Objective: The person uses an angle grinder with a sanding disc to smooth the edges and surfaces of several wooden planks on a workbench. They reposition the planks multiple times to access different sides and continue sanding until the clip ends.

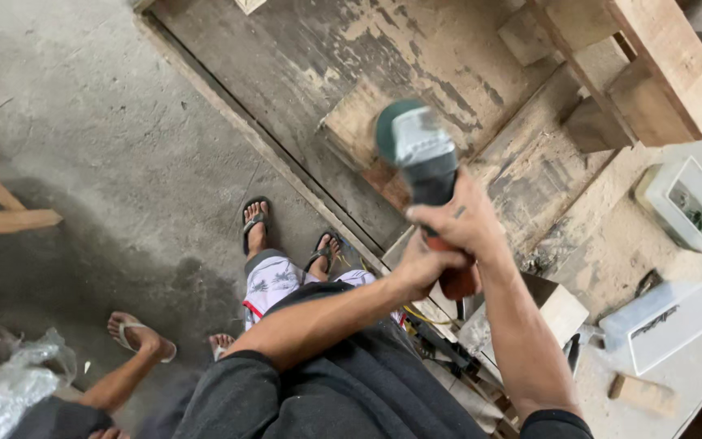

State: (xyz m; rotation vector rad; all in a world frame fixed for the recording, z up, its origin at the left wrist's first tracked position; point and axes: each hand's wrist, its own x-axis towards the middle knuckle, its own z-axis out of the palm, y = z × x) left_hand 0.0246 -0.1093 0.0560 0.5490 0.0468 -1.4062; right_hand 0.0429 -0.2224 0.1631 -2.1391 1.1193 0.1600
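We've got the handheld angle grinder with the grey-green metal head and dark body (420, 158) gripped in both hands, up above the bench rather than on anything. Our right hand (465, 219) is wrapped around the body just behind the head, fingers curled tight, and our left hand (420, 264) closes over the reddish-orange rear end of the tool. Two hands make sense for a tool like this, since one steers the head while the other steadies the back. We can't see the disc from here.

The head sits right over a small pale square wooden block (359, 126) lying on the big worn, paint-scraped wooden board (302, 57), though whether it touches the block we can't tell.

Over on the dusty workbench top (611, 244) there are two white plastic boxes: one open with small bits inside (688, 207), one long and lying flat (660, 321). Both sit well off to the side, out of the way. A small wood offcut (642, 394) lies near the edge.

Down on the grey concrete floor (83, 146) we see our own feet in dark flip-flops (255, 219), and another person's bare-legged foot in a pale sandal (136, 333) nearby.
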